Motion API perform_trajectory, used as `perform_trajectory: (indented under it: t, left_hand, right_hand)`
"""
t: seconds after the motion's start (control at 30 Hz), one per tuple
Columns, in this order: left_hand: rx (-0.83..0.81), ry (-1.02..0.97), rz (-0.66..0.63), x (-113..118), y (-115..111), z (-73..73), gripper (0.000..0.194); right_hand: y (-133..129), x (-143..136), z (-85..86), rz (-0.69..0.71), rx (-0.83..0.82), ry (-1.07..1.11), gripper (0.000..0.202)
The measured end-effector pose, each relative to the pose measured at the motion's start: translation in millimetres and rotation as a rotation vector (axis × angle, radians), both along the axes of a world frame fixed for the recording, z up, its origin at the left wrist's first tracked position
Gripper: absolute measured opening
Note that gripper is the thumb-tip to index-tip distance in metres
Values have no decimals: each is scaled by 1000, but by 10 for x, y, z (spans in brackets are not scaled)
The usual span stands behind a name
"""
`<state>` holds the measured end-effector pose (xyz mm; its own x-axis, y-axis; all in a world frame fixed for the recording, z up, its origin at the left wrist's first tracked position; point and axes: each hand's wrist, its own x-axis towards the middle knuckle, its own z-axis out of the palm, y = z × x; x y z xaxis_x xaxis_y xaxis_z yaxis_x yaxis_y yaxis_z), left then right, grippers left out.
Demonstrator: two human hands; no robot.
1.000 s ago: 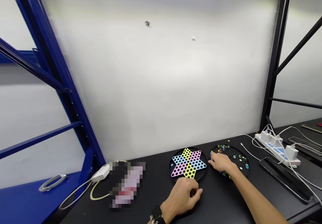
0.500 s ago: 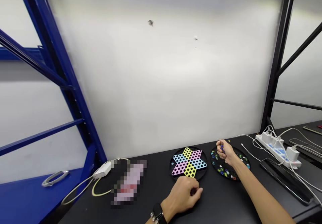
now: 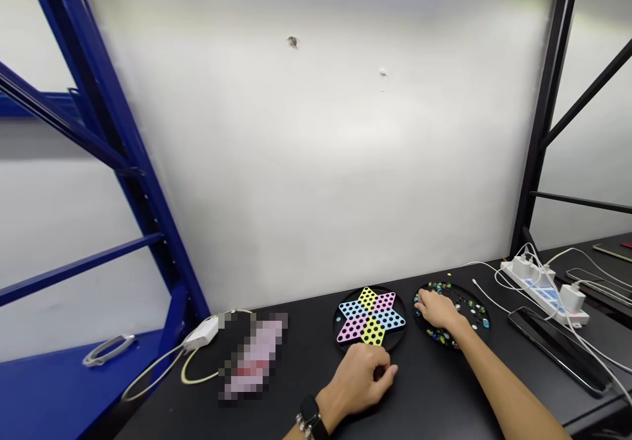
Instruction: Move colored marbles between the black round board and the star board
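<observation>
A round black tray (image 3: 488, 302) with colorful glass marbles (image 3: 439, 286) around its rim lies at the right. Palm down, my right hand (image 3: 437, 308) reaches into its left side with curled fingers. The fingertips and what they close on are hidden from above. To the left sits a round Chinese checkers board (image 3: 370, 315), its star of yellow, pink and blue points full of dark holes. My left hand (image 3: 364, 375) rests loosely curled at the board's front edge, with nothing visible in it and a dark watch (image 3: 311, 412) on the wrist.
A white power strip (image 3: 546, 292) with plugs and cables lies at the right, beside a black phone (image 3: 557, 351). Left on the black table are a white adapter (image 3: 201, 332) with a looped cable and a blurred pinkish item (image 3: 259, 357). A blue frame (image 3: 158, 229) rises at left.
My right hand has turned from palm-up, with blue marbles in its fingers, to palm-down and lowered into the tray. Marbles at the tray's back now show. My left hand stays put.
</observation>
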<state>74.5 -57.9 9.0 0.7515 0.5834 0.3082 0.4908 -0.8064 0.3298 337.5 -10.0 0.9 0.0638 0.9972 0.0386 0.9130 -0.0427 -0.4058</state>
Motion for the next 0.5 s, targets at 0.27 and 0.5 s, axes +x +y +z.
perform_trajectory:
  t: [0.27,0.5]
  left_hand:
    - [-11,-4,-5,0,7,-13,27]
    - [-12,-7,-5,-2,7,-8,28]
  right_hand:
    - [10,293,262,-12,-42,1070,38]
    - [-158,363,270,203,-138,282,33]
